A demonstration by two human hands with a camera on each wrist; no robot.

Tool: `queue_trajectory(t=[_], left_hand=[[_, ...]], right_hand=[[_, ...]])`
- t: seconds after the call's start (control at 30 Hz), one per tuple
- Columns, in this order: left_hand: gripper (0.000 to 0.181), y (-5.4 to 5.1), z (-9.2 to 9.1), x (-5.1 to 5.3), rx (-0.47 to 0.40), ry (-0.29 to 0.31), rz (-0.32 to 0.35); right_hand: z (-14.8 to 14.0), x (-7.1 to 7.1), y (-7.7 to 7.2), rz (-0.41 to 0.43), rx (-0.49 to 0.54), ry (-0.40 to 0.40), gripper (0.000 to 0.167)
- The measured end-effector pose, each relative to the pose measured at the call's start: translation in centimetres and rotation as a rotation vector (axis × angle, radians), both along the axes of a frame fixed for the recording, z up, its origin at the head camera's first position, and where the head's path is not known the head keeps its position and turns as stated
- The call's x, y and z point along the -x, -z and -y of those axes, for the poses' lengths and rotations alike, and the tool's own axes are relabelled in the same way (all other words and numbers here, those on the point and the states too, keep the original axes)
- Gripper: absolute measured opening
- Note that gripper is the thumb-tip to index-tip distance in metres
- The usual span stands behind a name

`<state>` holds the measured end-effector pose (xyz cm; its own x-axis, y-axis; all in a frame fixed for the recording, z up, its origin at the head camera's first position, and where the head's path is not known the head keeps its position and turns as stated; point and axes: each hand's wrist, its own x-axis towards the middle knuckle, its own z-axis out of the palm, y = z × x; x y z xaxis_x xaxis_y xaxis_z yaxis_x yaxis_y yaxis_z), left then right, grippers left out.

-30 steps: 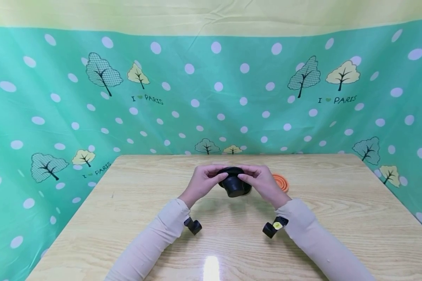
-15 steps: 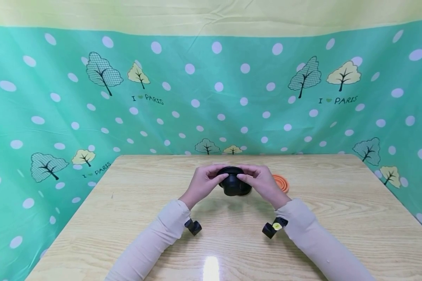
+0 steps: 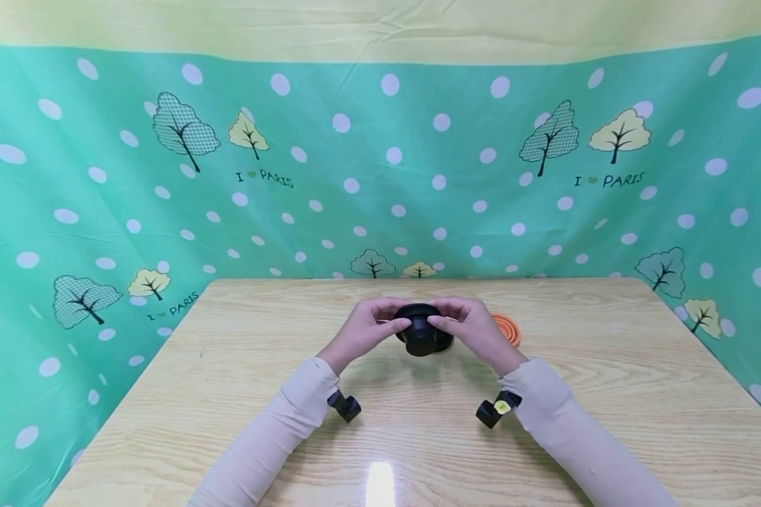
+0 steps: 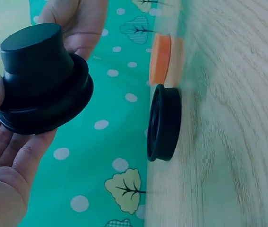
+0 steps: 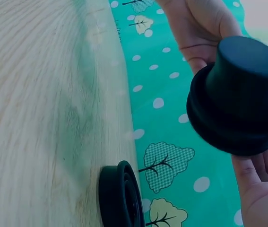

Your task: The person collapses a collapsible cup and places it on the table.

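Both hands hold a black collapsible cup in the air above the table, its narrow base facing the wearer in the head view. The left hand grips the cup's left side, thumb on the near side and fingers behind the wide rim. On the opposite side, the right hand grips it the same way. In the left wrist view the cup looks like a stepped hat, with its narrow end up. A flattened black collapsible cup lies on the table below, mostly hidden by the held one in the head view.
A flattened orange collapsible cup with concentric rings lies on the wooden table, just right of the right hand. A green dotted curtain hangs behind the table and along its sides. Small black cameras sit on both wrists.
The held cup has changed tilt slightly, its base tipping up and then a little down again. Both hands keep their grip and have hardly shifted. The orange cup stays put.
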<state>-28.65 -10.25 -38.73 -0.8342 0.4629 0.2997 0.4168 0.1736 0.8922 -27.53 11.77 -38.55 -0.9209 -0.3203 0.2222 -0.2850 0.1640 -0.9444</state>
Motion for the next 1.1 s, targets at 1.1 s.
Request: queue_trajectory(t=[1.1], left_hand=[[0.016,-0.25,-0.41,-0.47,0.004,-0.112,-0.132]], right_hand=[[0.39,-0.05,0.26,-0.102,-0.043,-0.045,0.023]])
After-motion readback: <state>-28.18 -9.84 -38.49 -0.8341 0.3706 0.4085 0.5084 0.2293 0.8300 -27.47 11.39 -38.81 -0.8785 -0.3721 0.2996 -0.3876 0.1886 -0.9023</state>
